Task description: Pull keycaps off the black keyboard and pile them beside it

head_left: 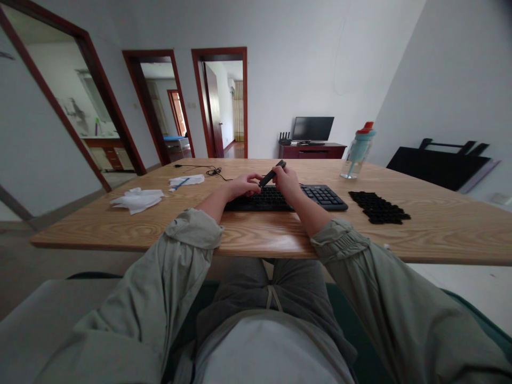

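A black keyboard (320,196) lies across the middle of the table, partly covered by my hands and forearms. Over it my right hand (286,181) is closed round a slim black stick-shaped tool (272,173), which slants down to the left. My left hand (245,185) is at the tool's lower end, thumb and fingers curled about the tip. Whether the tip touches the keyboard is hidden by the fingers. Right of the keyboard lies a patch of small black pieces that look like keycaps (378,207), set close together in rows.
Crumpled white tissues (140,200) and a blue thin stick (180,184) on another tissue (192,180) lie at the left. A black cable (214,170) coils behind them. A clear bottle with red lid (356,154) stands at the back right of the wooden table (264,237).
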A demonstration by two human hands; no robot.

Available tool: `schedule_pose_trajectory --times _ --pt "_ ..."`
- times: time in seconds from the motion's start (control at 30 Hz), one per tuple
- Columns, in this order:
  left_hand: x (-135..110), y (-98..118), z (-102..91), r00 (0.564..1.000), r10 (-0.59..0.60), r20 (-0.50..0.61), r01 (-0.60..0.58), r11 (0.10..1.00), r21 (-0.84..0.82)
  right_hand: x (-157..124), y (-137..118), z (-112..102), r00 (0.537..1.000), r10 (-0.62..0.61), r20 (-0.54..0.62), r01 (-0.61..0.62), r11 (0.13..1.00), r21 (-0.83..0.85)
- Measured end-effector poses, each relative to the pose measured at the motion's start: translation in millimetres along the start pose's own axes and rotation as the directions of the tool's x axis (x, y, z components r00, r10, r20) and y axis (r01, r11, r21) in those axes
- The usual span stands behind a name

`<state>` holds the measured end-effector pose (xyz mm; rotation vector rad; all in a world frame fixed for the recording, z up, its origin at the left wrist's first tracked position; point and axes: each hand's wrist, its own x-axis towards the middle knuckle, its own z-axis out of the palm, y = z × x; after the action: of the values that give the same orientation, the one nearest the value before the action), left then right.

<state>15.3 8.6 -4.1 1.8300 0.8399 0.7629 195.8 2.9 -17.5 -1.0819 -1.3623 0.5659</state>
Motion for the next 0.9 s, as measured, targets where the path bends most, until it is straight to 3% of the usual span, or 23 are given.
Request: schedule_pose_trajectory --times 0.3,0.5,0.7,0.9 --pt "9.5 -13.3 -20.7 0.969 0.17 -0.182 -0.111 0.949 0.294 -3.2 1.0 -1.3 0.999 0.022 -0.03 -0.021 0.999 0.025" --pt "7.8 -18.3 -24.9 0.956 0.231 -0.178 -0.082 0.798 0.596 -5.1 -1.4 -1.8 0.997 0.068 -0.046 -0.069 0.997 -0.028" --pt "6.8 -18.2 -26.3 0.964 0.202 -0.174 -0.026 0.722 0.691 -3.6 3.2 -3.2 0.994 0.084 -0.063 -0.09 0.991 -0.101" --pt "8.7 -20.3 -25.8 0.968 0.206 -0.143 -0.035 0.675 0.737 -2.6 4.7 -6.5 0.997 0.02 -0.078 -0.035 0.981 -0.193"
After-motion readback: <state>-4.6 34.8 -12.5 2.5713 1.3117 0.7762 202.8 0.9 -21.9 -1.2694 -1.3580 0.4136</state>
